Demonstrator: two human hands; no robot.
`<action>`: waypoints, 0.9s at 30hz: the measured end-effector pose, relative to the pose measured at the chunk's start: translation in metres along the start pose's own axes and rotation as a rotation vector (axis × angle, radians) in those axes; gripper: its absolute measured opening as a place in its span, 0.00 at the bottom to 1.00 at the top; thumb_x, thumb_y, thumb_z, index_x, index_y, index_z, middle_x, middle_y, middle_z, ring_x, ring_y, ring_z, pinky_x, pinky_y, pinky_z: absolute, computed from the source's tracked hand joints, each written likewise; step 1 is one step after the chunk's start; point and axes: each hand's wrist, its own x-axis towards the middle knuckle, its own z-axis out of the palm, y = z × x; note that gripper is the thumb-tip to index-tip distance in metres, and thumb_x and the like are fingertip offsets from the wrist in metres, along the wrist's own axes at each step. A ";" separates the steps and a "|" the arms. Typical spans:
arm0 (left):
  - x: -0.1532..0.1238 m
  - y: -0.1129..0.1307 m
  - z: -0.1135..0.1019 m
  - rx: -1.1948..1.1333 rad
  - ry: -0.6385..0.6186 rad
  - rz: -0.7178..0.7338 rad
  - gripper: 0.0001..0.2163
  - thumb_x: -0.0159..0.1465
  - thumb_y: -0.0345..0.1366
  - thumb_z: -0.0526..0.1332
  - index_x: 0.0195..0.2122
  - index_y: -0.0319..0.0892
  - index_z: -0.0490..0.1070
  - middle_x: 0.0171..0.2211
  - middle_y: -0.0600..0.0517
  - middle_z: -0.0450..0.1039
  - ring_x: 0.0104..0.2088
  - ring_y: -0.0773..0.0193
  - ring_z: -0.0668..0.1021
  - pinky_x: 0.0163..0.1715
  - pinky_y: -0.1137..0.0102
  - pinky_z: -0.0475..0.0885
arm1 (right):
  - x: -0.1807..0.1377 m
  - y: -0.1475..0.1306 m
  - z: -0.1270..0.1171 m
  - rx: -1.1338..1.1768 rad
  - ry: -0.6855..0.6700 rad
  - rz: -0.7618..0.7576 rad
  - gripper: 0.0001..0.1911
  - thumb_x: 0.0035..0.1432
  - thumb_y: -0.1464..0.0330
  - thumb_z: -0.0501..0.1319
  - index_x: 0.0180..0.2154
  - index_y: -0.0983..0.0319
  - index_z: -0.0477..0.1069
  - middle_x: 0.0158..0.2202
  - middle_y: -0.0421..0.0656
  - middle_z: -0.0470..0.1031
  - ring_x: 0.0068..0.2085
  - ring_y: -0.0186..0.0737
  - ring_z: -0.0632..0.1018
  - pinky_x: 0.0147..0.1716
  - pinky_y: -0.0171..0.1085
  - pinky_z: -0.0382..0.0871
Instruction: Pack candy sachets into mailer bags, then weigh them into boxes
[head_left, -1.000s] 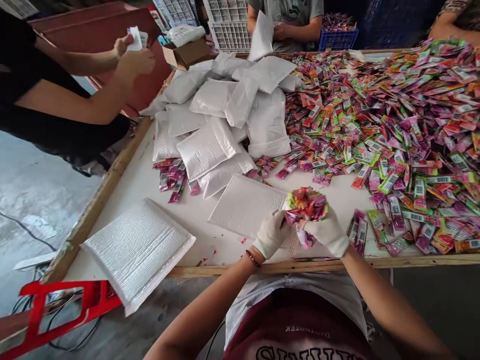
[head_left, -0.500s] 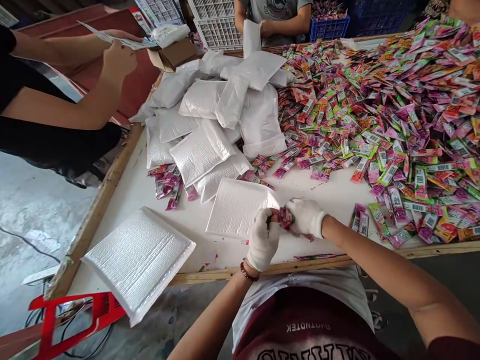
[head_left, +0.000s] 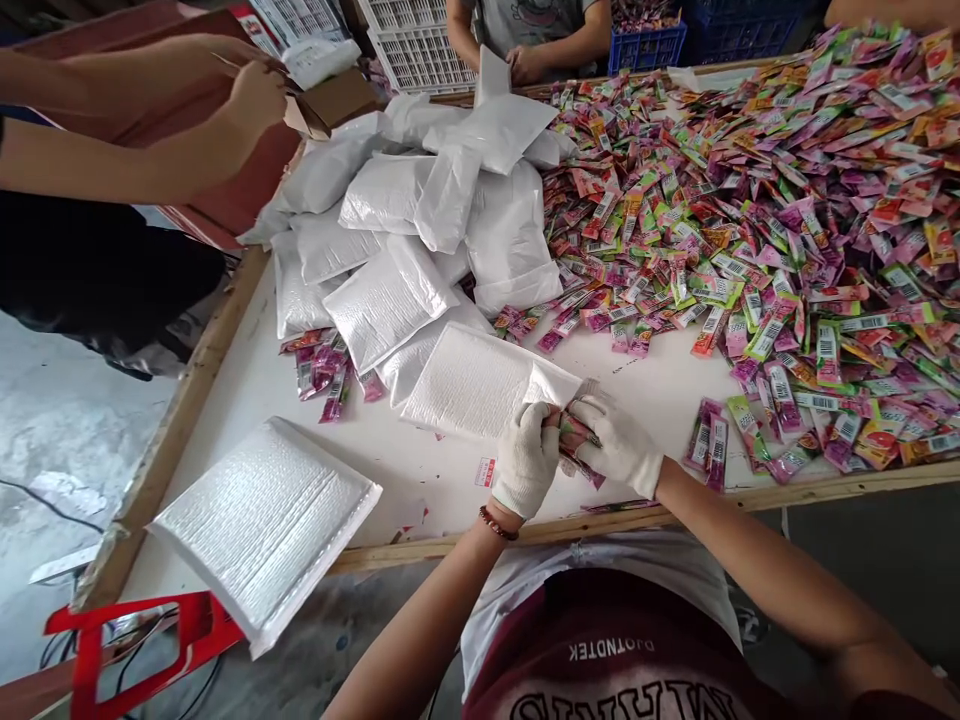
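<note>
My left hand (head_left: pixel 527 458), in a white knit glove, is closed on the near edge of a white bubble mailer (head_left: pixel 476 378) at its right end. My right hand (head_left: pixel 621 448), gloved too, grips a bunch of purple and green sachets (head_left: pixel 576 437) at that same end of the mailer. My fingers hide part of the sachets and of the mailer's mouth, so I cannot tell how far inside they are. A big heap of similar sachets (head_left: pixel 750 230) spreads over the right half of the table.
Filled white mailers (head_left: pixel 390 300) are piled at the back left. A separate silvery mailer (head_left: pixel 270 520) overhangs the table's wooden edge (head_left: pixel 172 420) above a red stool (head_left: pixel 150 650). One co-worker's arms (head_left: pixel 172 130) reach in from the left; another person's hands (head_left: pixel 527 62) are across the table.
The mailer's right end has risen and shifted right toward my right hand. My right hand has turned, bringing the sachets against the mailer. The left co-worker's arms have moved forward.
</note>
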 end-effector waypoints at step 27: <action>0.064 0.061 -0.075 -1.188 -0.079 -0.485 0.10 0.52 0.36 0.67 0.29 0.42 0.65 0.20 0.61 0.54 0.18 0.76 0.58 0.19 0.80 0.58 | 0.002 0.022 -0.107 0.978 0.188 0.202 0.19 0.57 0.54 0.66 0.42 0.62 0.75 0.32 0.40 0.77 0.29 0.31 0.75 0.29 0.30 0.70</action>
